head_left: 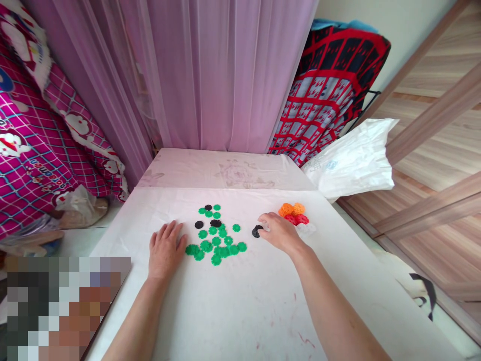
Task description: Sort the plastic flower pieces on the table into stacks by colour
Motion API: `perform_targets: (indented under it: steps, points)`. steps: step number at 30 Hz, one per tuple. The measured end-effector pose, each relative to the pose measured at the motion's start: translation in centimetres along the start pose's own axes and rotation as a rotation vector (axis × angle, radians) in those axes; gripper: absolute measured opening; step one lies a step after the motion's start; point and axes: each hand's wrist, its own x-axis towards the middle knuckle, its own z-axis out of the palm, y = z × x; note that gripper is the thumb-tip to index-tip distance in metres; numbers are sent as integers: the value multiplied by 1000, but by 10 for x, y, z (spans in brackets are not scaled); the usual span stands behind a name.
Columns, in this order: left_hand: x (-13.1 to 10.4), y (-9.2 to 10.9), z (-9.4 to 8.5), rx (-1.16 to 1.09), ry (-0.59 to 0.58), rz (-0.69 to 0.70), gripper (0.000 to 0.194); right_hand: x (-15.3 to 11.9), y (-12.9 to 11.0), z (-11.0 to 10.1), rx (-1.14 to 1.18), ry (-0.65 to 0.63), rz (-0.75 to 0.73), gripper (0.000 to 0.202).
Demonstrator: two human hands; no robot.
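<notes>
Green discs [216, 241] dot the table [225, 311] before purple curtains [225, 75].

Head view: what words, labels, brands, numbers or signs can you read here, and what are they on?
"doraemon", as best I can read it: slanted lettering on the pink checked cloth; spelling uncertain.
Other lettering on that cloth: too blurred or cut off.
Blue mark on the white bag: too small to read.
Green discs: no readable text.
</notes>
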Motion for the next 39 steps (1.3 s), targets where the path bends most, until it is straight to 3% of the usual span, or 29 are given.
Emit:
perform_targets:
  steps: [5, 23, 27, 31, 35, 39]
  points:
    - [0, 0, 0, 4, -6, 3, 48, -1, -2, 6, -36, -21, -27, 42]
    - [0, -2, 3, -37, 40, 4, 45, -4, -7, 5, -101, -5, -1, 28]
    - [-1, -2, 4, -31, 33, -1, 47, 1, -29, 8, -41, 78, -91, 25]
    - [-1, -1, 3, -25, 19, -2, 47, 13, -68, 27, 16, 0, -232, 24]
    - [0, -1, 3, -25, 19, 6, 47, 28, -98, 48, 15, -32, -209, 28]
    - [0, -2, 3, -22, 13, 1, 47, 36, -107, 58, 42, -60, -133, 28]
